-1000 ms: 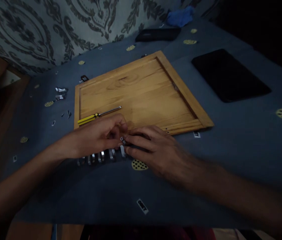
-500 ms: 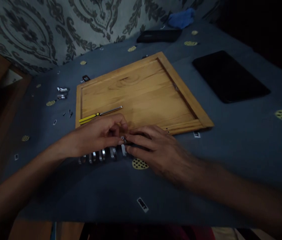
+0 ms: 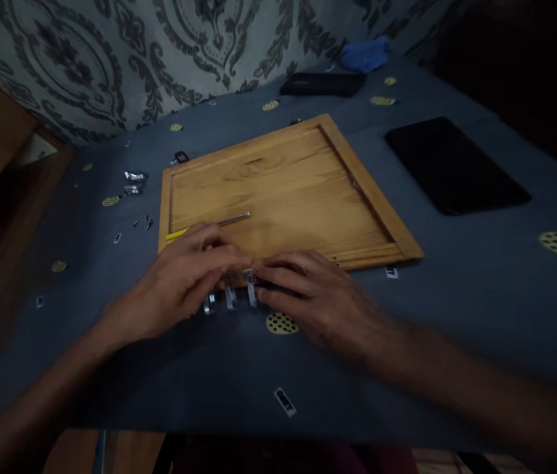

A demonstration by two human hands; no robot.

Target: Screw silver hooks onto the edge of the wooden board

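A framed wooden board (image 3: 268, 178) lies on the cloth, with several shiny metal hooks (image 3: 230, 297) along its near edge. My right hand (image 3: 315, 296) reaches in from the right, its fingertips closed against the rightmost metal hook (image 3: 251, 294) at that edge. My left hand (image 3: 184, 276) is bent over the hooks from the left, thumb and fingers drawn together close to the same hook; anything between them is too small or hidden to name. Partly under my left hand, a screwdriver (image 3: 232, 219) with a yellow handle rests on the board.
Loose metal hooks (image 3: 133, 183) and a few small screws (image 3: 148, 222) lie left of the board. A black tablet-like slab (image 3: 456, 166) is at the right. Behind the board are a dark phone-like object (image 3: 322, 84) and a blue cloth (image 3: 366, 54).
My left hand has turned and lowered over the hooks, now covering the left ones and part of the screwdriver handle. My right hand keeps its place at the hook. The view has shifted slightly.
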